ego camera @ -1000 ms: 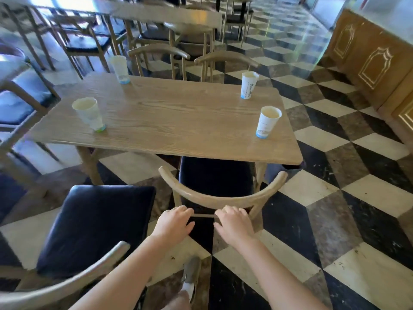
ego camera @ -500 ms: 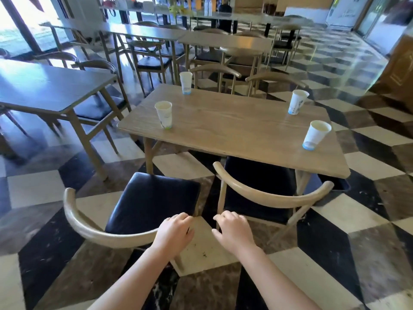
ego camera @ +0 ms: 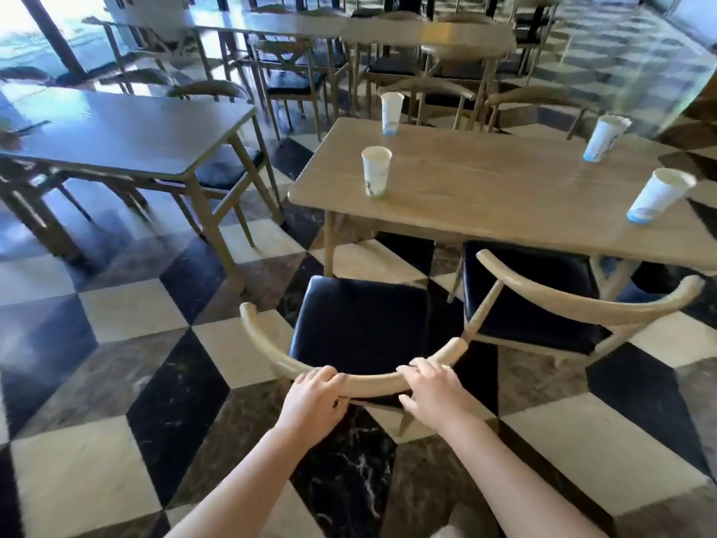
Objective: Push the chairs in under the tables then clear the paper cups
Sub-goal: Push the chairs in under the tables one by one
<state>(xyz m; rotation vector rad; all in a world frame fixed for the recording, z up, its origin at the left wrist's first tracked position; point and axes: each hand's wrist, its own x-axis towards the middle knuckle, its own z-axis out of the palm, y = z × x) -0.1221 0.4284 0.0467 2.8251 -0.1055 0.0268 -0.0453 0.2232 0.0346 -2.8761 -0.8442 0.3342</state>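
A wooden chair with a dark blue seat (ego camera: 361, 316) stands out on the floor in front of the light wooden table (ego camera: 485, 188). My left hand (ego camera: 316, 394) and my right hand (ego camera: 428, 386) both grip its curved back rail. To its right, a second chair (ego camera: 531, 300) sits with its seat partly under the table. Several white paper cups stand on the table: one near the left front (ego camera: 375, 172), one at the back left (ego camera: 391, 112), one at the back right (ego camera: 603, 138), one at the right front (ego camera: 657, 196).
Another table (ego camera: 128, 137) with chairs under it stands to the left, across a strip of checkered floor. More tables and chairs fill the back of the room. Two chairs are tucked in at the far side of the cup table.
My hands left the right chair, now partly under the table, moved left and took hold of the left chair's back rail. The view shifted left.
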